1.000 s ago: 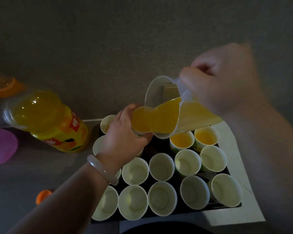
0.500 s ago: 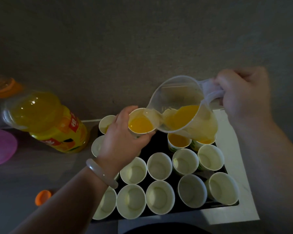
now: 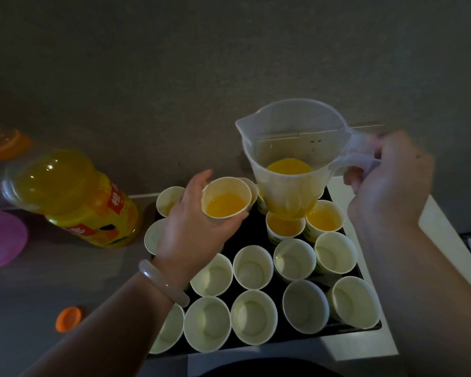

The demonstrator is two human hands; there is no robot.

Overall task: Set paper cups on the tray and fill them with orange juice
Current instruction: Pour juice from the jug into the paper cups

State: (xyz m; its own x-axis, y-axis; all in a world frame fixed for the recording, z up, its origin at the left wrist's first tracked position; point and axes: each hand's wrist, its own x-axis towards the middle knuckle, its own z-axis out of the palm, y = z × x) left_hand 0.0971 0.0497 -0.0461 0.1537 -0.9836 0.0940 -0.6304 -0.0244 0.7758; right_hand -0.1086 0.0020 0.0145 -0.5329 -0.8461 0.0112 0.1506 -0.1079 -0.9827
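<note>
Nearest edge: black tray (image 3: 297, 339) on a white board (image 3: 446, 240), grey table around it. Front row of five paper cups (image 3: 253, 317), all empty, rims close together. Orange bottle cap (image 3: 68, 318) lies alone on the table, left of the tray.

Second row: four more empty cups (image 3: 253, 267), upright. Pale bracelet (image 3: 162, 281) on the left wrist, over the tray's left side.

Mid tray: left hand (image 3: 191, 229) has thumb and fingers curled round a cup of juice (image 3: 226, 198), upright, about half full, held over the far-left part of the tray. Two filled cups (image 3: 324, 219) stand on the tray's far-right part, touching each other. Two cups at the far-left corner (image 3: 170, 200); their contents cannot be made out.

Above the filled cups: clear plastic jug (image 3: 294, 137), upright, spout toward the left, a shallow pool of orange juice (image 3: 288, 166) at the bottom. Right hand (image 3: 386, 191) grips its handle, fingers wrapped through.

Far left: large juice bottle (image 3: 74, 197), uncapped, mostly full, well apart from the tray. Purple disc (image 3: 0, 240) at the frame edge beside it. Grey wall behind
</note>
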